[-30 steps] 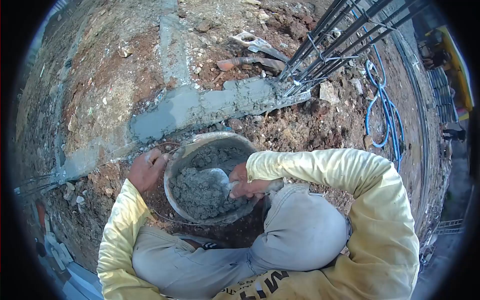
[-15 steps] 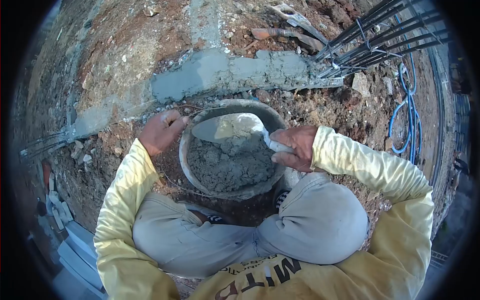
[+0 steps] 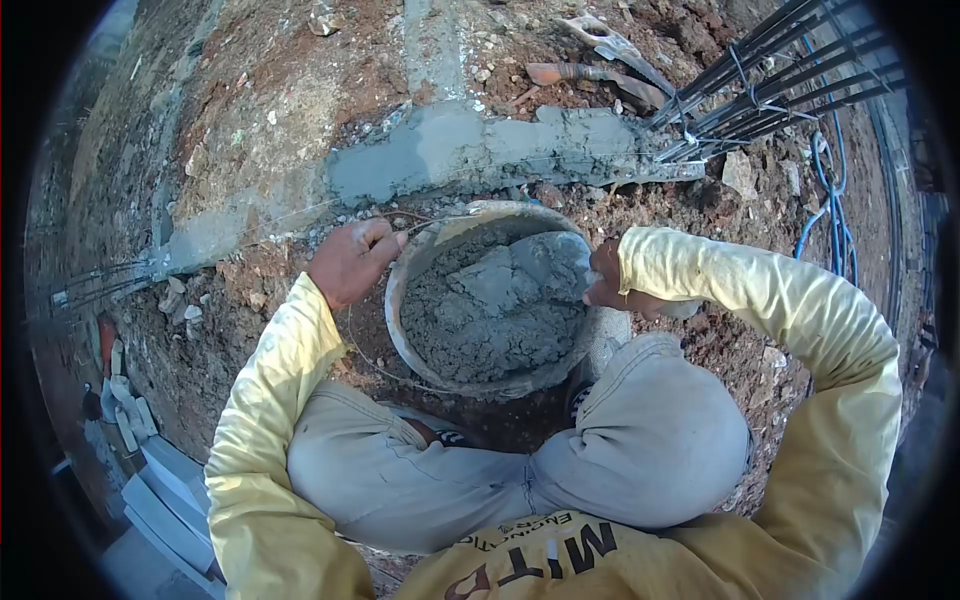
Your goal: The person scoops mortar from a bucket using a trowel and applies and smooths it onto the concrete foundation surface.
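Observation:
A round bucket (image 3: 395,325) with a mortar-crusted rim stands between my knees, holding grey wet mortar (image 3: 470,330). My right hand (image 3: 640,280) is closed around the handle of a trowel (image 3: 555,258) at the bucket's right side. The trowel's blade lies low in the mortar, partly smeared with it, and the pale handle end pokes out below my palm. At the left rim, my left hand (image 3: 352,262) is closed with thumb and forefinger together, on what looks like the bucket's thin wire handle (image 3: 385,376). My fingers hide part of that wire.
Beyond the bucket runs a strip of fresh grey mortar (image 3: 420,150) with a string line along it. Tied steel rebars (image 3: 780,90) jut in at upper right, near a blue hose (image 3: 835,215). A handsaw (image 3: 610,45) and a wooden-handled tool (image 3: 560,73) lie on the soil behind.
The trowel has turned over and gone down into the mortar, with my right hand rolled over and moved right. My left hand stays at the left rim. The whole view has shifted slightly.

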Available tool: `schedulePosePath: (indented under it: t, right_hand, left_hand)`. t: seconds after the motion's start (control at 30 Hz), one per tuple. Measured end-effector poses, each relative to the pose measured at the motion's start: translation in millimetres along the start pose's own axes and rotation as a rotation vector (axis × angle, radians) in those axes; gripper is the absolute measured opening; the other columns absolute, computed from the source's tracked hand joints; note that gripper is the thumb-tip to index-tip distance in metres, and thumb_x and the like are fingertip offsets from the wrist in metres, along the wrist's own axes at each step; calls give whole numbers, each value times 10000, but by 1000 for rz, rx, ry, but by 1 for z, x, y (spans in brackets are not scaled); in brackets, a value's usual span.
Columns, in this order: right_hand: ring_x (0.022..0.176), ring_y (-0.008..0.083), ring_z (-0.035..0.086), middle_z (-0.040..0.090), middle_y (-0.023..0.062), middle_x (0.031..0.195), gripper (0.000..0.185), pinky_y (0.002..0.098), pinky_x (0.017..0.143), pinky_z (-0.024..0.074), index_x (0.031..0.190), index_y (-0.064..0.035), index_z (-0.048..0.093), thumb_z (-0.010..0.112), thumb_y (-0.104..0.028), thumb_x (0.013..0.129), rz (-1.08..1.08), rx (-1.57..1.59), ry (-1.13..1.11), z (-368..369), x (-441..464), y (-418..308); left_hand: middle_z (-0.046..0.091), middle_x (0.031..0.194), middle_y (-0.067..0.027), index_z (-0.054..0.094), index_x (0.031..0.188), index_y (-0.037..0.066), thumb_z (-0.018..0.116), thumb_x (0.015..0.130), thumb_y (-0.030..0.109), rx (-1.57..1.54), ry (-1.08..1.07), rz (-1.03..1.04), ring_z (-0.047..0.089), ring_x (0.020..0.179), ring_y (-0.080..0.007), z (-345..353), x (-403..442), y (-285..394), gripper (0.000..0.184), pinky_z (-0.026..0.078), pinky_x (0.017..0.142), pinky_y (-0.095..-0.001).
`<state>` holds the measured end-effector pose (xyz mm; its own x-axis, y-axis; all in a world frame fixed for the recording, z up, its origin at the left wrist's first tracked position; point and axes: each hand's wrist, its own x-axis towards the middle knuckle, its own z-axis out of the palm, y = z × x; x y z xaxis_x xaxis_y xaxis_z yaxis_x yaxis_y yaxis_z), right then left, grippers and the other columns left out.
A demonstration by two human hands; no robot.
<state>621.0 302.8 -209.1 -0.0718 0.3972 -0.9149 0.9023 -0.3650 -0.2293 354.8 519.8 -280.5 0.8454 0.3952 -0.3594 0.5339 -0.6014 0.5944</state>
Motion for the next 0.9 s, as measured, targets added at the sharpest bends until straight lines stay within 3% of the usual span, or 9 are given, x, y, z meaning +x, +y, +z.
schedulePosePath:
  t: [0.03, 0.13, 0.23, 0.37, 0.43, 0.57, 0.63, 0.73, 0.9]
  right_hand:
    - [654, 231, 681, 683, 107, 662, 472, 405, 682, 544, 823, -44, 676, 502, -465, 946, -91, 80, 40, 10, 23, 5]
    - [663, 227, 689, 687, 86, 648, 464, 402, 664, 542, 882, -40, 671, 506, -470, 941, -161, 416, 97, 18, 47, -10]
    - [654, 203, 692, 686, 68, 659, 449, 377, 638, 539, 899, -30, 655, 523, -458, 936, -192, 135, 41, 14, 56, -33]
    - [613, 155, 667, 613, 51, 682, 433, 334, 582, 513, 1168, -35, 609, 592, -410, 952, -311, 374, -2, 14, 44, -5]
    - [575, 135, 630, 617, 49, 728, 428, 312, 568, 507, 1175, -33, 598, 602, -400, 956, -401, 504, -43, 24, 46, 13]
    - [611, 125, 630, 632, 56, 811, 492, 295, 595, 517, 1237, -31, 579, 612, -430, 952, -387, 634, 27, 43, 15, 36]
    - [652, 119, 637, 641, 53, 834, 465, 275, 619, 512, 1180, -28, 611, 612, -435, 954, -518, 720, 234, 70, 7, 54]
    - [690, 113, 640, 648, 63, 839, 438, 249, 628, 499, 1140, -27, 631, 612, -426, 960, -530, 799, 511, 98, -4, 68]
    - [540, 138, 596, 617, 70, 758, 418, 289, 506, 488, 1117, -12, 615, 615, -401, 964, -170, 1439, 356, 81, -36, 76]
  left_hand:
    - [518, 742, -176, 546, 787, 7, 535, 958, 364, 0, 12, 9, 535, 735, -360, 1, -1, -1, 396, 421, 693, -438]
    - [538, 763, -178, 565, 806, 10, 518, 960, 373, 61, -13, -5, 548, 769, -374, 1, 0, -6, 397, 423, 708, -443]
    - [541, 767, -178, 570, 810, 13, 513, 961, 369, 59, -25, -7, 551, 783, -381, 1, -1, -6, 391, 422, 716, -451]
    - [509, 756, -172, 541, 797, 4, 528, 963, 365, -23, 10, -1, 523, 732, -359, 4, -4, -9, 398, 408, 695, -442]
    - [505, 757, -168, 536, 798, 1, 535, 963, 359, -28, -19, -55, 504, 712, -344, 1, -4, -4, 394, 403, 685, -428]
    - [413, 648, -85, 500, 724, 14, 574, 956, 336, -184, -12, -142, 385, 620, -182, 6, -3, -10, 404, 366, 609, -361]
    - [362, 638, -36, 480, 711, 24, 594, 957, 283, -197, -1, -162, 354, 628, -140, 12, 0, -19, 376, 350, 604, -332]
    - [338, 653, 17, 414, 693, 48, 602, 961, 231, -269, -19, -181, 331, 654, -96, 15, 2, -17, 375, 334, 612, -299]
    - [335, 663, 43, 397, 687, 67, 596, 969, 232, -314, -27, -181, 325, 653, -82, 18, 2, -29, 383, 320, 601, -279]
